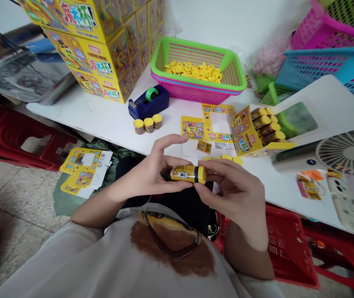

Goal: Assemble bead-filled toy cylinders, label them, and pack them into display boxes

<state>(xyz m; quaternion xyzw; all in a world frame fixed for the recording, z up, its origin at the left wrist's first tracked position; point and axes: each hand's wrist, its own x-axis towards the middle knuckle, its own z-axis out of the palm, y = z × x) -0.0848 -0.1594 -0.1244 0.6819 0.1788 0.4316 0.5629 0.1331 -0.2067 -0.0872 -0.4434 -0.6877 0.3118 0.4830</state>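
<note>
Held level in front of my body is a small yellow printed tube [183,173] with a dark band near its right end. My left hand [152,174] grips its left part, with the index finger raised off it. On the yellow right end, my right hand [233,186] closes with thumb and fingertips. Just beyond the hands, a few yellow round pieces [226,157] lie at the table edge, partly hidden by my right hand. Behind them an open yellow box [248,136] holds several similar tubes [268,124]. Three short yellow cups [148,125] stand to the left.
A blue tape dispenser [149,101] sits behind the cups, beside stacked yellow boxes [93,62]. Stacked baskets [195,93] contain yellow pieces [194,71]. Flattened cartons [208,126] lie mid-table; others [85,169] rest at lower left. A fan [344,151] stands right.
</note>
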